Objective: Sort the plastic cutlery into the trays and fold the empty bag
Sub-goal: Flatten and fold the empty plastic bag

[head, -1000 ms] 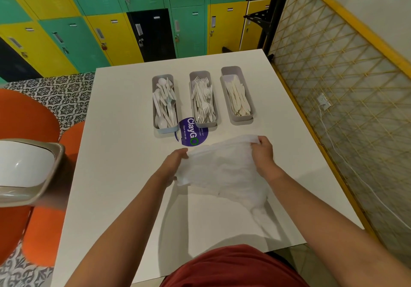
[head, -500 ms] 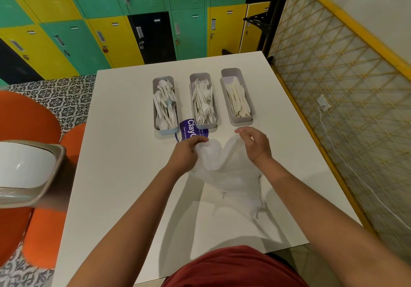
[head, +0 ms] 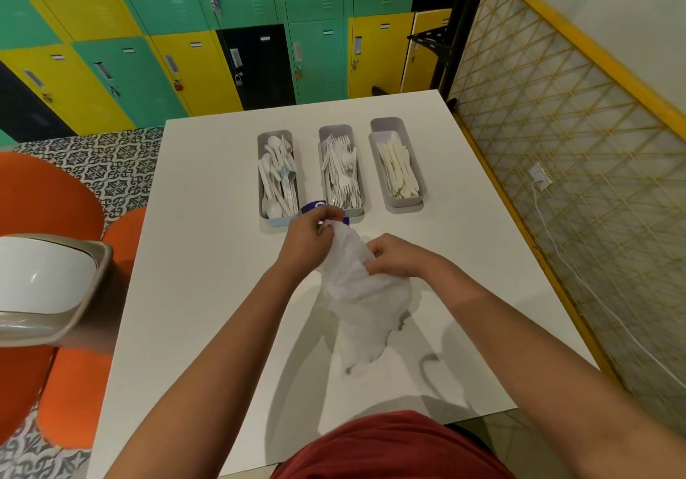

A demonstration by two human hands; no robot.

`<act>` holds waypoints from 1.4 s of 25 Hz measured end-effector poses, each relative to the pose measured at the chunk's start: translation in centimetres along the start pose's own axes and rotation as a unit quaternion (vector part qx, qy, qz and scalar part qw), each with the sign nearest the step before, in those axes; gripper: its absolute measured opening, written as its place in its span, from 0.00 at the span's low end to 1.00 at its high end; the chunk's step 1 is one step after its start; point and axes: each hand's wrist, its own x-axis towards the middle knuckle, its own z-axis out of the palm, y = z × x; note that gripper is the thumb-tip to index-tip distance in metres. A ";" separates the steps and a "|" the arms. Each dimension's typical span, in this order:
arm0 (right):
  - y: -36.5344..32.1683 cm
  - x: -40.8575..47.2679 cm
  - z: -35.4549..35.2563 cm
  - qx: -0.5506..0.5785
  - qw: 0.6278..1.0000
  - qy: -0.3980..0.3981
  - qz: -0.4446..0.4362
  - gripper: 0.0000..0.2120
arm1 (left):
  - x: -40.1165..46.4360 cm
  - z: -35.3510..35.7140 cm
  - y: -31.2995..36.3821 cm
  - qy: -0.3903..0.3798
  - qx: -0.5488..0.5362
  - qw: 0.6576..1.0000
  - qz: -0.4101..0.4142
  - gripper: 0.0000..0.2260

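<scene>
The bag (head: 362, 289) hung lengthwise toward the person, its top gripped by the left hand (head: 308, 242) and the right hand (head: 395, 257) pinching just beside.

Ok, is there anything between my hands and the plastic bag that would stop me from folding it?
Nothing visible does. The left hand and right hand both already grip the plastic bag, held just above the white table. The three cutlery trays sit beyond the hands, apart from the bag.
</scene>
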 end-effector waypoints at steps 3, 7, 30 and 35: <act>0.0 0.0 0.1 0.079 0.995 0.061 -0.015 0.08 | 0.5 -0.4 -1.1 0.093 0.095 0.990 -0.047 0.24; -0.4 -0.2 -0.2 0.226 0.973 0.050 -0.025 0.06 | 0.1 0.2 -2.2 -0.001 -0.173 0.963 -0.208 0.42; 5.3 1.0 -0.8 0.501 0.832 0.217 0.098 0.10 | 0.2 -0.7 -4.4 0.088 -0.212 0.943 -0.241 0.19; 6.9 0.2 -1.5 0.455 0.850 0.163 0.211 0.19 | -0.4 0.2 -5.3 0.071 -0.254 0.924 -0.276 0.17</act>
